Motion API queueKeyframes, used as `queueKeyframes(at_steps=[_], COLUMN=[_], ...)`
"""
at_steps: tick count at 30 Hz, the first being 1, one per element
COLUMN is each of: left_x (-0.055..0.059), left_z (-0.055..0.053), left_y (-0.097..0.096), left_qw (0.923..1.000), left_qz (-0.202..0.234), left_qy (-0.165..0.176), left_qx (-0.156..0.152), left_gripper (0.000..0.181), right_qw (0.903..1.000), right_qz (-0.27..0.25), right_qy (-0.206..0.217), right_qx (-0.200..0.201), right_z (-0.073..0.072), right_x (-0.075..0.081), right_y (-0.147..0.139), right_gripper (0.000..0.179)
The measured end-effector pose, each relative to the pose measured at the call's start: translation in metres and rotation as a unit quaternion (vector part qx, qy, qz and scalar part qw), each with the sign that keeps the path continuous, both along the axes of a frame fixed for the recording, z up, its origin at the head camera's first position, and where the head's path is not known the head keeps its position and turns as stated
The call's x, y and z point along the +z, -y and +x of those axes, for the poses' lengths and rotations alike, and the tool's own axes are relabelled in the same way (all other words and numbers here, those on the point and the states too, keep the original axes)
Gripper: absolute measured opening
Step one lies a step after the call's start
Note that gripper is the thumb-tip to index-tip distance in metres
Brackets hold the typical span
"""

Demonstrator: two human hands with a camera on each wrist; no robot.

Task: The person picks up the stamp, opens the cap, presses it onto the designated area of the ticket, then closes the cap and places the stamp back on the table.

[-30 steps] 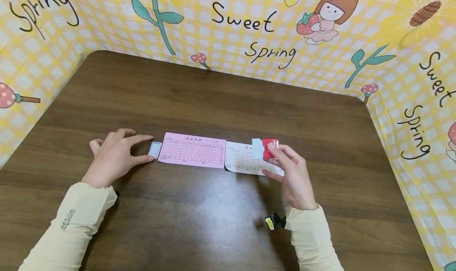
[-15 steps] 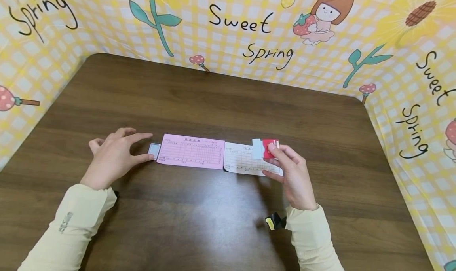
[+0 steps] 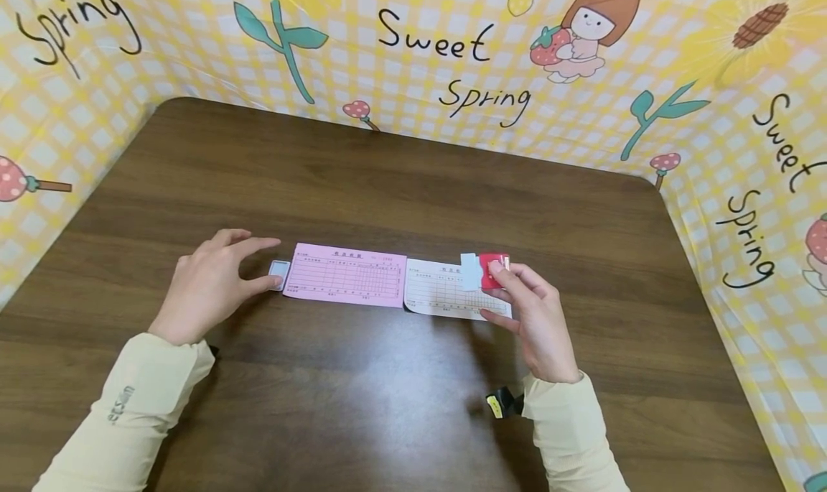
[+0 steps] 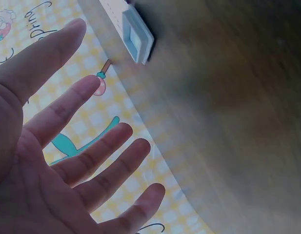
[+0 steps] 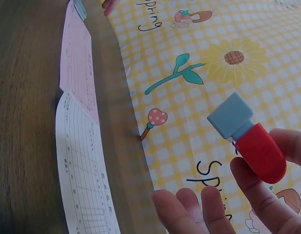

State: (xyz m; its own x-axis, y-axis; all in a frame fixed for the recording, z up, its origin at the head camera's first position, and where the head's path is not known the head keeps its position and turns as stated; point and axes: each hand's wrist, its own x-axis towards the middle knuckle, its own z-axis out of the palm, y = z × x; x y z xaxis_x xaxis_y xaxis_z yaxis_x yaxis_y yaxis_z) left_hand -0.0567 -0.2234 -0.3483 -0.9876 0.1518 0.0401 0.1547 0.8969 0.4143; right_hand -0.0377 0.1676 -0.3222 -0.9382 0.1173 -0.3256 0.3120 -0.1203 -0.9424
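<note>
A red-handled stamp [image 3: 494, 271] with a light-blue block is held up in my right hand [image 3: 539, 316], pinched between thumb and index finger. In the head view it hangs over the white receipt slip [image 3: 439, 291], hiding part of its print; the right wrist view shows the stamp [image 5: 262, 153] apart from the paper. A pink receipt slip [image 3: 345, 276] adjoins the white one on the left. By its left edge lies a small light-blue rectangular cap [image 3: 278, 271]. My left hand [image 3: 209, 284] hovers beside that cap with fingers spread; the left wrist view shows the cap [image 4: 135, 39] beyond the fingertips.
Both slips lie on a dark wooden table [image 3: 362, 183]. A yellow-and-white checked cloth [image 3: 291, 75] with printed drawings borders its back and sides. A small black object with a yellow label [image 3: 496, 404] appears beside the right sleeve [image 3: 568, 434].
My right hand has shifted slightly to the right with the stamp. The left hand has barely moved, and the slips and cap lie as before.
</note>
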Motion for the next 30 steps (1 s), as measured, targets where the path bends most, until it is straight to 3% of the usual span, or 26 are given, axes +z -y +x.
queueKeyframes(at_steps=[30], left_x=[0.009], left_z=[-0.002], left_y=[-0.030], left_qw=[0.9992], left_qz=[-0.018], left_qy=[-0.028], left_qx=[-0.022], left_gripper=[0.059], right_qw=[0.9993], right_qz=[0.026], right_qy=[-0.004], right_qx=[0.025], right_z=[0.003], right_x=[0.004], right_y=[-0.016], right_gripper=[0.014])
